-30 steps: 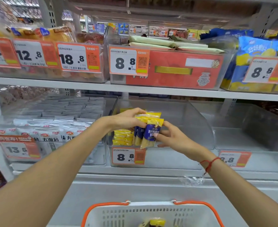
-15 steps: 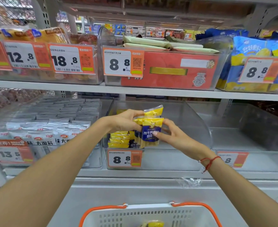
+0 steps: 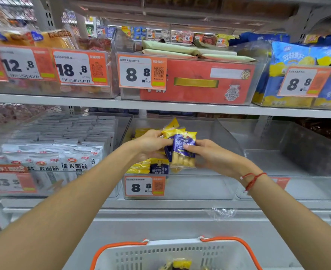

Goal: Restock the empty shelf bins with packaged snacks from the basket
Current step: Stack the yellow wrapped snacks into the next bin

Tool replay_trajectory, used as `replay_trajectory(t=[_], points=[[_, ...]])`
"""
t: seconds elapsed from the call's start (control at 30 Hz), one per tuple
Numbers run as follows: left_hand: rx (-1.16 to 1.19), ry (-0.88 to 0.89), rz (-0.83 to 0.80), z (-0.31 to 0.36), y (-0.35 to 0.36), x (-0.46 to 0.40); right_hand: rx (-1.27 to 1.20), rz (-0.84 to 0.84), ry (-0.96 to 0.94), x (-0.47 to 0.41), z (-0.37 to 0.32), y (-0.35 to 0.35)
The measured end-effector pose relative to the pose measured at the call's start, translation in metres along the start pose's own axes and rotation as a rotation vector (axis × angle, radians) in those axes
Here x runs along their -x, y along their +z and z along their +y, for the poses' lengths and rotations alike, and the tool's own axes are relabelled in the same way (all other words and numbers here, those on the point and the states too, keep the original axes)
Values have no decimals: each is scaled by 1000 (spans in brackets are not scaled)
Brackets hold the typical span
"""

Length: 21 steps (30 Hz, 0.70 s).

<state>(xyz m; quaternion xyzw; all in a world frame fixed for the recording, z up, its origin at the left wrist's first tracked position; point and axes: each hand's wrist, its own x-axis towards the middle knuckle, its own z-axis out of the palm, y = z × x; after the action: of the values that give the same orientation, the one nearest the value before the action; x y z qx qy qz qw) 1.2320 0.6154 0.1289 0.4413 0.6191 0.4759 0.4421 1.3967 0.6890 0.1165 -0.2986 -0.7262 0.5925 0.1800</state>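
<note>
Both hands hold a small bunch of yellow-and-blue snack packets [image 3: 183, 151] over the clear middle bin [image 3: 205, 190] on the lower shelf. My left hand [image 3: 151, 145] grips the bunch from the left side. My right hand [image 3: 205, 152] pinches the front packet from the right. More packets of the same kind [image 3: 148, 167] lie stacked in the bin's left part, behind the 8.8 price tag. The white basket [image 3: 160, 256] with orange handles sits at the bottom edge, with a yellow packet [image 3: 181, 265] showing inside.
To the right stands an empty clear bin [image 3: 289, 172]. The left bin holds silver-white packets [image 3: 49, 162]. The upper shelf carries a red box [image 3: 197, 82], blue-and-yellow bags [image 3: 301, 61] and bread packs [image 3: 43, 38]. A scrap of clear plastic [image 3: 220, 212] lies on the shelf ledge.
The bunch of packets has been raised slightly and the front packet turned to face me. My right hand's fingers have shifted onto its front. The view has moved a little.
</note>
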Motion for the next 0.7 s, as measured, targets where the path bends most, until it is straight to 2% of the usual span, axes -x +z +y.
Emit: replay_trajectory(t=[0.1, 0.2, 0.37, 0.43, 0.53, 0.7], points=[[49, -24, 39, 0, 0, 3, -36, -109, 75, 5, -5, -5], [85, -52, 77, 0, 0, 1, -117, -86, 55, 4, -4, -4], [127, -90, -107, 3, -19, 10, -253, -71, 25, 7, 7, -9], [14, -52, -152, 2, -25, 12, -306, -47, 15, 8, 12, -14], [-173, 56, -136, 2, -26, 11, -266, -7, 5, 6, 15, -14], [-436, 314, -39, 13, -28, -1, -313, 226, -72, -7, 18, -11]])
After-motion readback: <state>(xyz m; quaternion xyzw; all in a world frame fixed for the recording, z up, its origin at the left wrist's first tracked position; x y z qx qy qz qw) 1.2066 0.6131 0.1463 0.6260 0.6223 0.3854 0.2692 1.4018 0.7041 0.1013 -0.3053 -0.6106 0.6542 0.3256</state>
